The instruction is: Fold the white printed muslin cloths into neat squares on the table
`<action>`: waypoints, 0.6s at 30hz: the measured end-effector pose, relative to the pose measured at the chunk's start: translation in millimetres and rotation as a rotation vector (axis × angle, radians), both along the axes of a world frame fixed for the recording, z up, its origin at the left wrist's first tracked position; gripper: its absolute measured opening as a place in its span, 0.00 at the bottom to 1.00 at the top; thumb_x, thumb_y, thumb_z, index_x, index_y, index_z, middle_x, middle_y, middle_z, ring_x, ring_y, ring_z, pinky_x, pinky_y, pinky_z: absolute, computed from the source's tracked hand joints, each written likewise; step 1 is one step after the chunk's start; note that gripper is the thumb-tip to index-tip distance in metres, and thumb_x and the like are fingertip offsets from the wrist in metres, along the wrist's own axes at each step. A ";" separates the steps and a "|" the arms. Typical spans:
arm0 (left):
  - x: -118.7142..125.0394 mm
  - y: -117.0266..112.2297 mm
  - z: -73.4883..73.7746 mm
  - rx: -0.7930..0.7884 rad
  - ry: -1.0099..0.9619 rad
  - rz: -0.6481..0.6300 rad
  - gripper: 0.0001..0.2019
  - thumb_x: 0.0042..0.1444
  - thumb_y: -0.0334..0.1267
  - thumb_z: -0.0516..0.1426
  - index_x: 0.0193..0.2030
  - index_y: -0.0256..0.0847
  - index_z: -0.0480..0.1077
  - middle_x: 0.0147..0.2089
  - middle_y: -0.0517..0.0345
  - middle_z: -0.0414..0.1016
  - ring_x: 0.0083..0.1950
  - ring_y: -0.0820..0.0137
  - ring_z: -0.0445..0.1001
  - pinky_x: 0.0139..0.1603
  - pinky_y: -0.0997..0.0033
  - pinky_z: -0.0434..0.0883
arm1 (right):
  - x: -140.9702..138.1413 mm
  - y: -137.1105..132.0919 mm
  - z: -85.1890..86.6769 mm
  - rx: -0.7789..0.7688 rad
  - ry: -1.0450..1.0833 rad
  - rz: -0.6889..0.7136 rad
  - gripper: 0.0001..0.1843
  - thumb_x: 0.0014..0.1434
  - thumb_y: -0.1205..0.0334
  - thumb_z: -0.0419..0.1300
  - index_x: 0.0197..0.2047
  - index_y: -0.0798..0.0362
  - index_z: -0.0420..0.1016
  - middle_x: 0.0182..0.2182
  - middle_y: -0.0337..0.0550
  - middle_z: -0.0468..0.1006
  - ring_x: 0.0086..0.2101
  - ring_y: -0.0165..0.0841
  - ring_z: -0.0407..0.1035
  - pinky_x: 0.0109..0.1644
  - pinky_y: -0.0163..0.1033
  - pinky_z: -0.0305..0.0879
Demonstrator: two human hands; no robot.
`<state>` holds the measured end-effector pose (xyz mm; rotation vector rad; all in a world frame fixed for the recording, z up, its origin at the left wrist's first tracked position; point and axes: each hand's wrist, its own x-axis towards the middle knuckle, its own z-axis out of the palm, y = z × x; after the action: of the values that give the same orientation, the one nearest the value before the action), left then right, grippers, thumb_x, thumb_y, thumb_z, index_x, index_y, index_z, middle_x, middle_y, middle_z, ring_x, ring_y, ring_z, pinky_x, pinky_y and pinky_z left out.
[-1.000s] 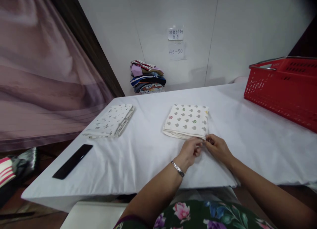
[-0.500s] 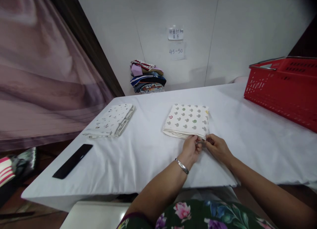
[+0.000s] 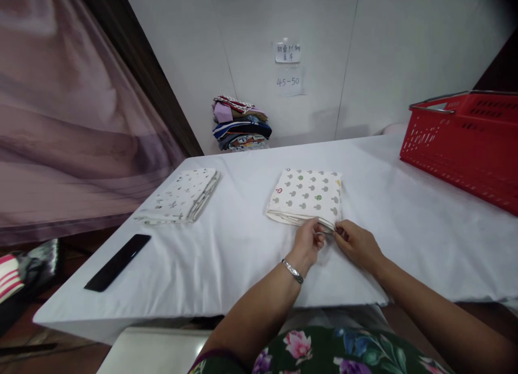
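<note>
A folded white cloth point(image 3: 306, 195) printed with small grey trees and a few coloured ones lies flat in front of me. My left hand point(image 3: 308, 239), with a silver bracelet at its wrist, pinches the layered near edge of this cloth. At the near right corner, the fingers of my right hand point(image 3: 356, 243) are closed on the same cloth. The fingertips of both hands are partly hidden by the fabric and knuckles. Farther left lies a second folded white cloth point(image 3: 184, 197) with a sparse leafy print, apart from both hands.
A white-covered table point(image 3: 243, 266) spans the view. On it are a black flat object point(image 3: 118, 262) at the left and a red plastic basket point(image 3: 465, 147) at the right. A pile of folded fabrics point(image 3: 242, 124) sits by the wall. A pink curtain point(image 3: 81, 120) hangs left.
My left hand has slid slightly left along the cloth's near edge, away from my right hand. The right hand stays at the corner, and the cloth lies in the same place.
</note>
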<state>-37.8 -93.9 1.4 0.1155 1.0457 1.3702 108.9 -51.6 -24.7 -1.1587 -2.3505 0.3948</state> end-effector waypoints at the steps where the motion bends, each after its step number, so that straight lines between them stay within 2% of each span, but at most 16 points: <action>1: 0.0 0.9 -0.5 -0.001 0.021 0.005 0.09 0.50 0.37 0.56 0.24 0.36 0.62 0.19 0.64 0.63 0.15 0.82 0.57 0.16 0.82 0.49 | 0.8 0.0 1.4 0.005 -0.003 0.001 0.08 0.58 0.54 0.53 0.38 0.49 0.66 0.31 0.38 0.73 0.27 0.30 0.66 0.29 0.35 0.58; 4: 1.9 2.7 -2.6 0.009 0.107 0.024 0.09 0.49 0.36 0.58 0.24 0.36 0.62 0.18 0.65 0.62 0.15 0.83 0.56 0.16 0.82 0.50 | 1.8 1.7 8.1 0.040 0.031 -0.005 0.10 0.58 0.53 0.53 0.39 0.49 0.66 0.32 0.39 0.73 0.24 0.28 0.64 0.28 0.35 0.58; 7: 4.5 2.7 -4.7 0.045 0.157 0.027 0.09 0.48 0.36 0.58 0.24 0.37 0.61 0.18 0.66 0.61 0.15 0.83 0.55 0.16 0.81 0.50 | -1.9 6.3 18.5 0.112 0.060 0.019 0.11 0.60 0.54 0.51 0.41 0.50 0.67 0.34 0.41 0.73 0.25 0.28 0.65 0.29 0.35 0.59; 10: 6.5 2.0 -6.3 0.065 0.197 0.047 0.10 0.48 0.37 0.58 0.23 0.37 0.60 0.18 0.66 0.61 0.15 0.83 0.55 0.16 0.80 0.49 | -9.4 12.8 30.3 0.167 -0.013 0.074 0.12 0.62 0.55 0.48 0.42 0.50 0.69 0.37 0.42 0.73 0.30 0.29 0.66 0.29 0.34 0.58; 13: 7.8 1.4 -8.0 0.084 0.243 0.071 0.11 0.48 0.38 0.58 0.22 0.38 0.59 0.17 0.66 0.60 0.14 0.82 0.55 0.16 0.79 0.48 | -16.3 18.5 39.4 0.151 -0.123 0.134 0.13 0.63 0.57 0.46 0.39 0.48 0.71 0.37 0.41 0.72 0.34 0.30 0.67 0.30 0.34 0.59; 18: 9.4 0.1 -10.2 0.116 0.288 0.102 0.12 0.47 0.39 0.59 0.22 0.38 0.60 0.17 0.66 0.60 0.15 0.81 0.56 0.17 0.78 0.51 | -17.6 20.6 39.1 0.120 -0.175 0.217 0.15 0.64 0.61 0.44 0.33 0.50 0.70 0.34 0.42 0.71 0.33 0.30 0.66 0.31 0.34 0.60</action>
<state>-28.5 -93.8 -8.8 0.3584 1.2237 1.5382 91.3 -31.0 14.5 -0.9194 -2.6236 0.2292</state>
